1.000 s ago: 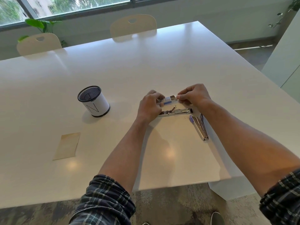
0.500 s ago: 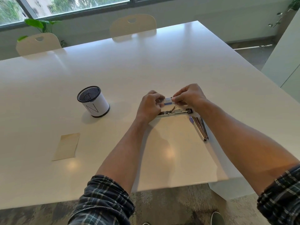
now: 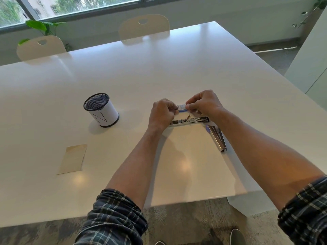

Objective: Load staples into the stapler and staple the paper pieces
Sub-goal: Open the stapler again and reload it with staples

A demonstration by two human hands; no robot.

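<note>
A small white and blue staple box (image 3: pixel 181 108) is pinched between my left hand (image 3: pixel 161 114) and my right hand (image 3: pixel 205 103), a little above the table. Just below it lies a metal stapler (image 3: pixel 190 120), folded open flat with its staple channel facing up. A second silver stapler with a blue tip (image 3: pixel 216 137) lies to the right, partly under my right forearm. A tan paper piece (image 3: pixel 72 159) lies flat at the front left of the white table (image 3: pixel 123 71).
A black mesh pen cup with a white paper wrap (image 3: pixel 100 112) stands left of my hands. Two pale chairs (image 3: pixel 144 26) are tucked in at the far side. The table's front edge runs close to my elbows, with carpet and shoes below.
My right hand has slid slightly left along the staple box, closer to my left hand. Everything else stays where it was.
</note>
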